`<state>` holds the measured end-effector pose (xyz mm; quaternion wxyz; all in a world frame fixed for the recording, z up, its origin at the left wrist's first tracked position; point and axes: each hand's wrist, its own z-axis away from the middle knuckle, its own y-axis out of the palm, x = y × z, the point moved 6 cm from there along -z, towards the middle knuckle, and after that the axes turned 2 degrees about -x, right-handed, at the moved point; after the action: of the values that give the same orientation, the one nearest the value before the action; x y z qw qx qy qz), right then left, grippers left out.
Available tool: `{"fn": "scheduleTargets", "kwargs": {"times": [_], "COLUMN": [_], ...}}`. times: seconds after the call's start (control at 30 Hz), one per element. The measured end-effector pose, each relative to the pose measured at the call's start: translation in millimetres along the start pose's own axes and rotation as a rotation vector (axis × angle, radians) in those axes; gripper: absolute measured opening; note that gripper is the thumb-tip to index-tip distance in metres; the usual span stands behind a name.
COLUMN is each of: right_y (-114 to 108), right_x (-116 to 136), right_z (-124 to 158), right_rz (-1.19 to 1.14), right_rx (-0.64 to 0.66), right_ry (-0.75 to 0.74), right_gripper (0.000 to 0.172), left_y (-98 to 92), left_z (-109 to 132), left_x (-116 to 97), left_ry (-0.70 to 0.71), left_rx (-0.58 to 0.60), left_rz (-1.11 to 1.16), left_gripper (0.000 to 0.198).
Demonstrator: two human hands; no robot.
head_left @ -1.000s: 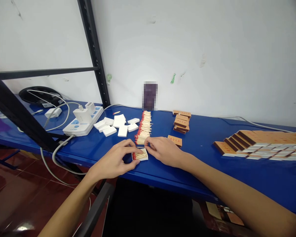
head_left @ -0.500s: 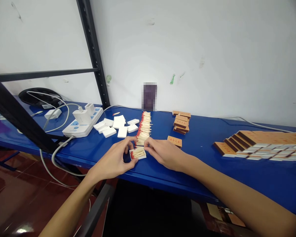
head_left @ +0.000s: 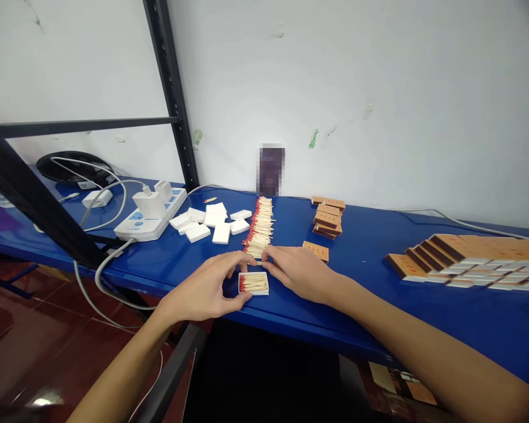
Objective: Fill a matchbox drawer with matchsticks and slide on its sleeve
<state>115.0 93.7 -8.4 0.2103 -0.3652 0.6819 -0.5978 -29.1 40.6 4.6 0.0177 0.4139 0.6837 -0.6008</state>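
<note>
A small white matchbox tray (head_left: 265,289) holding red-tipped matches lies near the front edge of the blue table. My left hand (head_left: 207,286) curls round its left end, thumb at the near side. The left index finger reaches past the tray to the matches between my hands. My right hand (head_left: 297,272) pinches at the right ends of those matches, just behind the tray; how many it holds is hidden. Beyond both hands stretches a long row of loose matches (head_left: 261,226), red heads to the left. A printed matchbox sleeve (head_left: 316,251) lies behind my right hand.
Several white trays (head_left: 198,232) lie left of the match row. A small pile of matchboxes (head_left: 328,217) stands behind, and a large stack (head_left: 480,258) at right. At left are a power strip (head_left: 152,214) with plugs and cables, and a black rack post (head_left: 170,88).
The tray now lies straighter, with its matches more in view between my hands. My fingertips have come closer together behind it. The whole view has shifted slightly.
</note>
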Motion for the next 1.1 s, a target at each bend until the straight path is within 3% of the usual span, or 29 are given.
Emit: {"fn": "scheduleTargets", "kwargs": {"times": [0.47,0.73,0.93,1.1], "right_y": [1.2,-5.2,-7.6,-6.6], "right_x": [-1.1,8.9,16.9,8.5], "right_z": [0.4,0.5,3.8,2.3], "right_rz": [0.022,0.097,-0.009,-0.060], "right_rx": [0.002,-0.045,-0.037,-0.046], "right_ry": [0.049,0.002,-0.083,-0.016], "right_gripper": [0.019,0.020,0.017,0.020], "left_y": [-0.7,-0.7,-0.4,-0.6], "left_z": [0.2,-2.9,-3.1,-1.5], "left_x": [0.6,5.2,6.9,3.5], "left_ry": [-0.006,-0.065,-0.080,-0.037], "left_rx": [-0.015,-0.075,-0.073,-0.040], "left_rz": [-0.009,0.018,0.016,-0.010], "left_gripper": [0.039,0.041,0.043,0.042]}}
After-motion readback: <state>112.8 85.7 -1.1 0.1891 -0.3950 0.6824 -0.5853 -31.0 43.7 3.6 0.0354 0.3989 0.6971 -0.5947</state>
